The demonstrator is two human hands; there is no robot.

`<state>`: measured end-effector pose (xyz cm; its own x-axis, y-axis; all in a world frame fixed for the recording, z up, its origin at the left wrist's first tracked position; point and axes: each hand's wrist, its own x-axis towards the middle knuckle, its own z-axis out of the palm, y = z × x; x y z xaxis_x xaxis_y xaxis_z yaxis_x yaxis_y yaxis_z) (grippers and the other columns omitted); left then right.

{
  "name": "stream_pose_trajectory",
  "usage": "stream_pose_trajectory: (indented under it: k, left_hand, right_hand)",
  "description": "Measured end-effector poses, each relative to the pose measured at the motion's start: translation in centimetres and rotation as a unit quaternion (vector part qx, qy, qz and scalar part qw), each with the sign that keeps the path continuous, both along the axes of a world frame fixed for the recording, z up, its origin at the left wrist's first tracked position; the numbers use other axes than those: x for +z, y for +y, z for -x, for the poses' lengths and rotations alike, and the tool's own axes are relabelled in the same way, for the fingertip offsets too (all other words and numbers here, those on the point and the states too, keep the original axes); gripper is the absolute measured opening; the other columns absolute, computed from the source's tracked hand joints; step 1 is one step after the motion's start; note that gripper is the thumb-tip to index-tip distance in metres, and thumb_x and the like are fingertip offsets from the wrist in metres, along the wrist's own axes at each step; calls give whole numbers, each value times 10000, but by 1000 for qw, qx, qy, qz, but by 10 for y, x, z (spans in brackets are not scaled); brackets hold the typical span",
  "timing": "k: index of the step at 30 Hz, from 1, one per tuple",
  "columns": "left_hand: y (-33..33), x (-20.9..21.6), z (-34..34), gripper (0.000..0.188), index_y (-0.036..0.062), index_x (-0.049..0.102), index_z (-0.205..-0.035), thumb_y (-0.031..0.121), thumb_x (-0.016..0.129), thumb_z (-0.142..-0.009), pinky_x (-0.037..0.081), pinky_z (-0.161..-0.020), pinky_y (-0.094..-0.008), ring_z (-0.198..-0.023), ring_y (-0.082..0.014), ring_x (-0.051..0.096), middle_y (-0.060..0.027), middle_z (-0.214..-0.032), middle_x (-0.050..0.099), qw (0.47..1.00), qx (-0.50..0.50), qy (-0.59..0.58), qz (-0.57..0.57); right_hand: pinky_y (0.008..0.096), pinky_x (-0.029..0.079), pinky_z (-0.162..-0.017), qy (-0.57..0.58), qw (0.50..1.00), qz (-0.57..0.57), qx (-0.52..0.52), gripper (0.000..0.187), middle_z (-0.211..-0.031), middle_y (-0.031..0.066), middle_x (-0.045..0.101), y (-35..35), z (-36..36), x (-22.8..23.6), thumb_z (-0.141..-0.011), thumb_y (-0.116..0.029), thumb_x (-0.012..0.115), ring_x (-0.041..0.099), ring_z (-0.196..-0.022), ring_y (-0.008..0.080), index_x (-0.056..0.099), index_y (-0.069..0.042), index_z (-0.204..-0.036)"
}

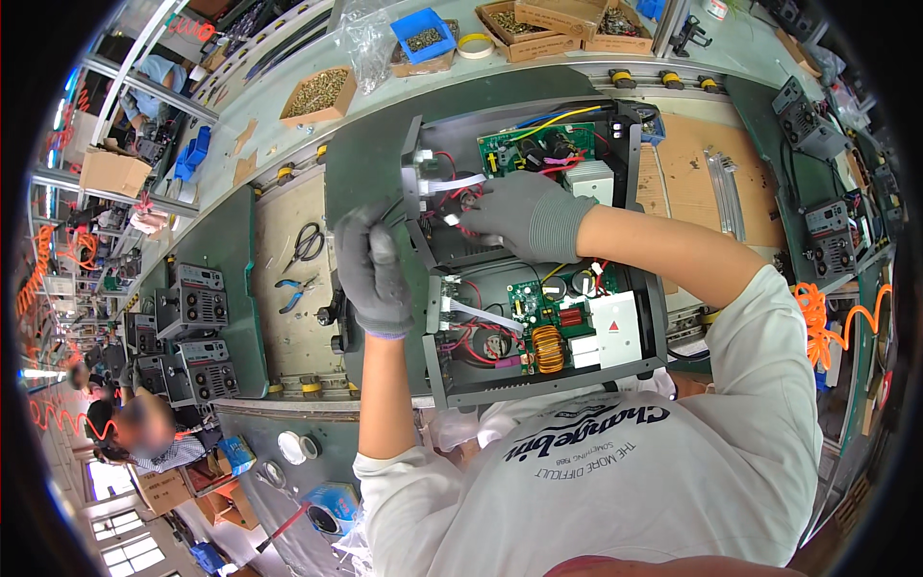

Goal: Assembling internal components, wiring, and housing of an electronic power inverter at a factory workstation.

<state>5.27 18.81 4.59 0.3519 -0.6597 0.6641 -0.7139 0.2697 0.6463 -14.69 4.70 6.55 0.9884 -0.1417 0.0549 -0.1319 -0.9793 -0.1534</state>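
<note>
Two open dark metal cases stand side by side in front of me. My right hand [534, 216], in a grey glove, reaches into the far case [630, 154]. Its fingers are closed near the red wires and a white ribbon cable [452, 185] behind the end panel; what they pinch is hidden. A green circuit board [495, 152] lies beyond that hand. My left hand [373, 274], also gloved, is raised left of the cases, its fingertips smeared by motion. The near case [553, 377] holds a copper-wound coil [549, 348] and a white plate [615, 330].
Black-handled scissors [308, 243] and blue-handled pliers [293, 293] lie on the board at left. Finished-looking units [192, 300] stand farther left. Along the back sit a box of screws [319, 96] and a blue bin [423, 37]. Metal strips [725, 192] lie at right.
</note>
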Motion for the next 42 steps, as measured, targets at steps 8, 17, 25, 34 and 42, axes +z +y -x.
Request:
stream_pose_trajectory:
  k: [8,17,25,34,42]
  left_hand:
    - [6,17,26,185,4,723,-1067,95,722,-906,513,-808,-299,-877,-199,656,-110,-1030,689,991,-96,66,-65]
    - [-1,-7,9,317,58,698,-1143,69,744,-830,527,-874,-368,-1049,-263,627,-121,-1098,665,996,33,-31,-78]
    - [-14,-23,4,946,63,238,-1577,68,668,-734,352,-1160,-504,-1390,-524,361,-343,-1481,346,976,-3,10,-219]
    - [-18,-12,6,983,16,96,-1597,-12,550,-726,284,-1200,-513,-1439,-560,247,-402,-1535,215,964,-54,-1,-261]
    - [-20,-26,-7,954,-44,82,-1571,-13,522,-726,195,-1233,-516,-1501,-566,102,-437,-1575,93,956,-83,-52,-277]
  right_hand:
    - [537,514,-708,-86,983,-151,-65,275,-821,201,662,13,-9,20,-925,-194,596,666,-786,415,597,-115,-1189]
    - [491,521,-687,-196,950,-159,-184,168,-789,130,697,21,-29,6,-888,-302,698,684,-758,365,727,-153,-958]
    - [483,524,-657,-156,963,-44,-215,154,-781,90,710,14,-49,-4,-871,-303,686,703,-758,323,736,-162,-907]
    - [487,535,-650,-166,966,-20,-196,172,-785,95,720,14,-57,-7,-871,-270,626,716,-764,324,749,-152,-881]
    - [490,506,-634,-205,962,11,-181,150,-747,96,683,11,-58,-11,-827,-299,698,696,-751,329,692,-150,-814]
